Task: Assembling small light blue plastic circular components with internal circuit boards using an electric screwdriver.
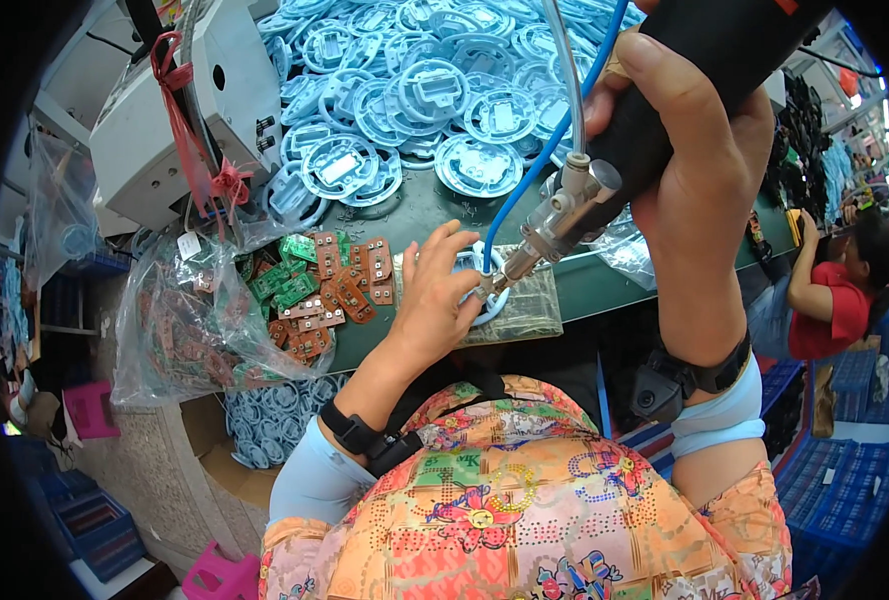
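My right hand [710,165] is wrapped round a thick black powered screwdriver [650,115], tilted with its metal nose pointing down and left. A clear hose [565,75] and a blue hose [533,180] run to its nose. The tip meets a light-blue round plastic part [491,311] lying on a tape-covered block [532,312] at the bench's near edge. My left hand [431,300] grips that part from the left, its fingers beside the driver's tip. The hand and the nose hide much of the part, and the screw point cannot be seen.
A large heap of light-blue round parts [435,90] covers the back of the green bench [605,275]. Brown and green circuit boards [310,280] spill from a clear bag [185,330] at left. Behind it stands a grey machine [180,120]. Below is a carton [215,445]; at right sits a person [835,290].
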Action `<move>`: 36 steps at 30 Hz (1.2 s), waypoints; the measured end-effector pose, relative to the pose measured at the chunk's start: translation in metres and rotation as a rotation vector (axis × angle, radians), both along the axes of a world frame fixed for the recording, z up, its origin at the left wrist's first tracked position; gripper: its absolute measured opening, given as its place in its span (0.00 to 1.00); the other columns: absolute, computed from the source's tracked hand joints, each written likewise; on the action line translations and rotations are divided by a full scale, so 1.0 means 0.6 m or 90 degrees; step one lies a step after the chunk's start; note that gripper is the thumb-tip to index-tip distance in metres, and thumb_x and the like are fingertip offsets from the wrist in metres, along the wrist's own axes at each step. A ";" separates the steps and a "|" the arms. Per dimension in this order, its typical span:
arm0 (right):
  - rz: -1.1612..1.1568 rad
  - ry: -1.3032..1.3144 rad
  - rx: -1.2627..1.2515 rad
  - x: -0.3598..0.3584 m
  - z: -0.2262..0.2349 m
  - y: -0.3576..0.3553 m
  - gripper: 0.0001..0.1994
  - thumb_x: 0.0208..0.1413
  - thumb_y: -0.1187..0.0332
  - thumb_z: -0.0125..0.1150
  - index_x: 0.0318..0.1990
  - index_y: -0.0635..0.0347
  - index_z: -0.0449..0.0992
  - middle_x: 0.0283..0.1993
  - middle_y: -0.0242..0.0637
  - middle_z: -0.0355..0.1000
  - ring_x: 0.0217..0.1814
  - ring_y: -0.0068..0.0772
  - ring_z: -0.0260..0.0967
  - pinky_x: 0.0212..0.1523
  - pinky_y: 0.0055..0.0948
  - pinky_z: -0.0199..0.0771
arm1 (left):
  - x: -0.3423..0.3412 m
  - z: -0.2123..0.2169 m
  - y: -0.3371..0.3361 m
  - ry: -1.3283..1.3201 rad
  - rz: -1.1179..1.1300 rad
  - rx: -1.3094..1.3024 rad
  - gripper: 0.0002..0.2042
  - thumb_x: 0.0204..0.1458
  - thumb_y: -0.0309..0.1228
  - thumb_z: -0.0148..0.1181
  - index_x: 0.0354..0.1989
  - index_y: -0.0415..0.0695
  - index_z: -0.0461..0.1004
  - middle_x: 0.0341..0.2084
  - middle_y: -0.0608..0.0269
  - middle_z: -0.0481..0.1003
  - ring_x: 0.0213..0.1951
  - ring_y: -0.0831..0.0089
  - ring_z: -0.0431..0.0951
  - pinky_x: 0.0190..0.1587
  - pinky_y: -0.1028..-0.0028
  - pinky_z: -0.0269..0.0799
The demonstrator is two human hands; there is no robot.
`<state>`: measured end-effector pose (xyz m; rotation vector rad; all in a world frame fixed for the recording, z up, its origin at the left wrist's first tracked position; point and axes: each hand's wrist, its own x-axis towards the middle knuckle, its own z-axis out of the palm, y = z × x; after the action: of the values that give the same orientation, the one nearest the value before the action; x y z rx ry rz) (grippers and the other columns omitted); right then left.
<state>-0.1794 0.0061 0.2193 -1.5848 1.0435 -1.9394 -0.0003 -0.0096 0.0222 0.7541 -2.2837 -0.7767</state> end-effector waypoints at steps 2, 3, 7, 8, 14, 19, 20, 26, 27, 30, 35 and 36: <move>-0.001 -0.005 0.005 0.013 0.002 0.001 0.12 0.54 0.71 0.61 0.43 0.70 0.71 0.26 0.39 0.71 0.24 0.29 0.72 0.26 0.27 0.74 | 0.004 -0.001 -0.001 0.008 0.016 0.002 0.06 0.45 0.22 0.63 0.32 0.45 0.76 0.57 0.55 0.67 0.67 0.51 0.58 0.63 0.38 0.48; -0.038 -0.063 0.010 0.030 0.008 0.003 0.13 0.54 0.74 0.60 0.44 0.72 0.69 0.26 0.40 0.71 0.23 0.29 0.72 0.25 0.26 0.74 | 0.007 -0.001 -0.002 0.016 0.030 0.004 0.05 0.45 0.23 0.64 0.31 0.45 0.76 0.56 0.55 0.68 0.67 0.51 0.58 0.63 0.39 0.48; -0.018 -0.115 0.035 0.027 -0.003 0.005 0.13 0.53 0.78 0.61 0.45 0.73 0.68 0.27 0.39 0.71 0.21 0.28 0.72 0.24 0.24 0.74 | 0.030 -0.011 -0.016 0.013 0.118 -0.074 0.05 0.46 0.23 0.63 0.32 0.45 0.76 0.55 0.55 0.70 0.65 0.51 0.62 0.63 0.43 0.49; -0.018 -0.116 0.035 0.027 -0.005 0.004 0.13 0.53 0.78 0.61 0.45 0.73 0.68 0.27 0.39 0.71 0.21 0.28 0.72 0.24 0.24 0.74 | 0.035 -0.015 -0.018 0.004 0.129 -0.090 0.06 0.48 0.22 0.62 0.34 0.44 0.75 0.55 0.53 0.70 0.65 0.51 0.62 0.65 0.46 0.48; -0.043 -0.127 0.067 0.030 -0.028 -0.003 0.15 0.53 0.80 0.61 0.47 0.73 0.67 0.27 0.38 0.71 0.23 0.26 0.72 0.25 0.24 0.74 | 0.037 -0.026 -0.005 -0.007 0.105 -0.125 0.07 0.51 0.21 0.60 0.38 0.42 0.72 0.54 0.51 0.73 0.62 0.54 0.68 0.65 0.46 0.50; -0.022 -0.001 -0.037 0.013 -0.057 0.006 0.15 0.54 0.77 0.60 0.48 0.72 0.67 0.26 0.39 0.71 0.24 0.27 0.72 0.28 0.26 0.74 | 0.027 -0.044 0.003 0.025 0.087 -0.101 0.06 0.53 0.21 0.58 0.39 0.41 0.71 0.51 0.50 0.75 0.59 0.56 0.72 0.63 0.50 0.58; -0.027 -0.007 -0.020 0.020 -0.059 0.013 0.15 0.53 0.77 0.60 0.48 0.73 0.68 0.27 0.38 0.72 0.23 0.27 0.72 0.29 0.25 0.74 | 0.030 -0.049 0.003 0.025 0.087 -0.103 0.06 0.53 0.21 0.58 0.39 0.41 0.71 0.51 0.50 0.75 0.59 0.56 0.72 0.63 0.50 0.58; 0.000 -0.018 0.024 0.015 -0.032 0.003 0.15 0.53 0.74 0.62 0.46 0.72 0.70 0.27 0.38 0.72 0.23 0.26 0.71 0.29 0.25 0.73 | 0.026 -0.055 0.006 0.030 0.125 -0.095 0.07 0.53 0.21 0.58 0.40 0.38 0.71 0.50 0.51 0.76 0.57 0.55 0.73 0.62 0.51 0.60; 0.029 -0.016 -0.010 0.006 -0.018 0.006 0.13 0.54 0.72 0.62 0.44 0.71 0.72 0.26 0.38 0.72 0.23 0.26 0.71 0.29 0.25 0.73 | 0.025 -0.055 0.004 0.038 0.109 -0.093 0.07 0.53 0.21 0.58 0.40 0.38 0.71 0.49 0.51 0.76 0.57 0.54 0.73 0.62 0.51 0.60; 0.000 0.038 -0.020 -0.005 0.023 0.022 0.10 0.56 0.67 0.59 0.29 0.67 0.75 0.25 0.39 0.72 0.24 0.28 0.72 0.27 0.24 0.72 | 0.033 -0.056 0.003 0.073 0.120 -0.076 0.07 0.53 0.21 0.58 0.41 0.39 0.72 0.48 0.51 0.76 0.56 0.53 0.73 0.62 0.52 0.61; 0.030 0.011 0.012 0.036 0.002 0.032 0.10 0.55 0.69 0.60 0.37 0.69 0.74 0.25 0.39 0.72 0.24 0.30 0.73 0.27 0.26 0.74 | 0.065 -0.045 -0.006 0.185 0.286 0.093 0.08 0.51 0.21 0.60 0.40 0.40 0.72 0.53 0.47 0.72 0.56 0.49 0.72 0.61 0.53 0.63; 0.049 -0.010 0.015 0.046 -0.005 0.031 0.11 0.55 0.70 0.59 0.41 0.70 0.72 0.25 0.39 0.71 0.24 0.29 0.73 0.27 0.27 0.74 | 0.079 -0.044 -0.006 0.156 0.271 0.032 0.14 0.48 0.24 0.63 0.45 0.41 0.72 0.58 0.45 0.68 0.60 0.48 0.68 0.63 0.52 0.59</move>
<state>-0.1518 0.0245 0.2165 -1.5719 0.9809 -1.8776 0.0468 -0.0134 -0.0040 1.0593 -1.8064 -0.6825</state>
